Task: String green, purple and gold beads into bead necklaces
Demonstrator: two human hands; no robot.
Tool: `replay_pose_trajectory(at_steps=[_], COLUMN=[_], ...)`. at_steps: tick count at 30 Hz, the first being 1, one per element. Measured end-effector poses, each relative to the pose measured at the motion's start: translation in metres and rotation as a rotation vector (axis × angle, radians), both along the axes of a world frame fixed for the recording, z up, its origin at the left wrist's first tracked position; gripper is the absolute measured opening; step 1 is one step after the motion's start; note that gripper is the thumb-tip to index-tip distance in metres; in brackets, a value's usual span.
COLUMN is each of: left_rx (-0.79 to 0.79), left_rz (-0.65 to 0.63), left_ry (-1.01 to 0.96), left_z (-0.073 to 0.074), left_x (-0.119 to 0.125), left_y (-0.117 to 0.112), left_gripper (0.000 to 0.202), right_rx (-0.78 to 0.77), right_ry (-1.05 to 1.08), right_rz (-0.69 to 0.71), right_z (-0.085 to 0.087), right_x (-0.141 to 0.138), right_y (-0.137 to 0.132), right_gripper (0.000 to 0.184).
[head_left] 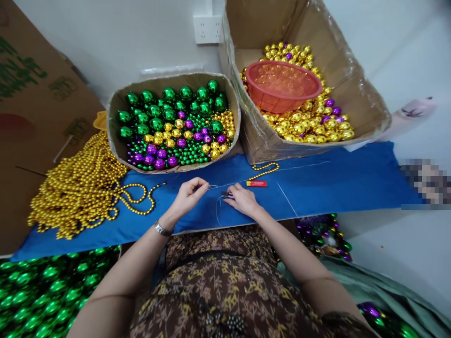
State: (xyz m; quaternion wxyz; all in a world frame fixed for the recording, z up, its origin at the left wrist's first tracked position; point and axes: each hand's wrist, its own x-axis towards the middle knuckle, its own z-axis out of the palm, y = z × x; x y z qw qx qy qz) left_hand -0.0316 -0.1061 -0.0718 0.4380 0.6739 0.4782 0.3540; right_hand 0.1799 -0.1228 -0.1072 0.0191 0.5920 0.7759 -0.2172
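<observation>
One thread (pixel 213 186) pinched by left hand (pixel 190 196); right hand (pixel 243 199) fingers clamped on tool (pixel 224 194). Lighter (pixel 257 184) at 2 o'clock from right hand. Risk: slack thread could snag tool.

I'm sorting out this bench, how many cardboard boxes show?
3: the green-printed box at left, the low bead box in the middle, the tall box at right. More may be hidden.

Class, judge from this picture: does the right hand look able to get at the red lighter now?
Probably yes: the red lighter lies close beside the right hand on the blue cloth, with nothing bulky between them. That hand holds a small tool, though, which may need setting down first.
</observation>
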Motion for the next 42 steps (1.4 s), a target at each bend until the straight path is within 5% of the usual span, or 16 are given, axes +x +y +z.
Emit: replay_pose_trajectory(at_steps=[4,8,13,17,21,26,32,36,42], left_rx=[-0.064,-0.111,-0.166,-0.198,-0.238,-0.261,-0.258,-0.313,-0.328], left_rz=[0.052,0.089,0.112,0.117,0.143,0.196,0.236,0.211,0.207], left_ry=[-0.101,-0.168,-0.326,-0.494,-0.675,-0.761,-0.692,-0.669,-0.672], left_z=[0.000,-0.001,-0.006,-0.005,0.004,0.016,0.014,0.012,0.011], left_x=[0.001,0.001,0.006,0.012,0.012,0.008,0.009,0.017,0.030], left_y=[-0.001,0.000,0.001,-0.001,-0.003,-0.003,-0.008,-0.018,-0.030], left_gripper=[0.032,0.032,0.027,0.023,0.023,0.021,0.017,0.018,0.020], right_rx=[-0.039,-0.144,-0.092,0.068,0.087,0.140,0.065,0.133,0.504], right_ry=[0.015,-0.038,-0.268,-0.160,-0.319,-0.350,-0.295,-0.190,0.578], right_rz=[0.081,0.201,-0.023,-0.101,-0.311,-0.471,-0.637,-0.592,-0.148], right_z=[0.012,0.050,0.084,0.058,0.016,-0.003,-0.003,0.009,0.058], right_x=[0.021,0.096,0.156,0.129,0.098,0.111,0.144,0.128,0.047], right_y=[-0.006,-0.032,-0.063,-0.058,-0.047,-0.044,-0.036,-0.033,-0.048], right_gripper=[0.014,0.010,0.027,0.038,0.037,0.043,0.029,0.027,0.023])
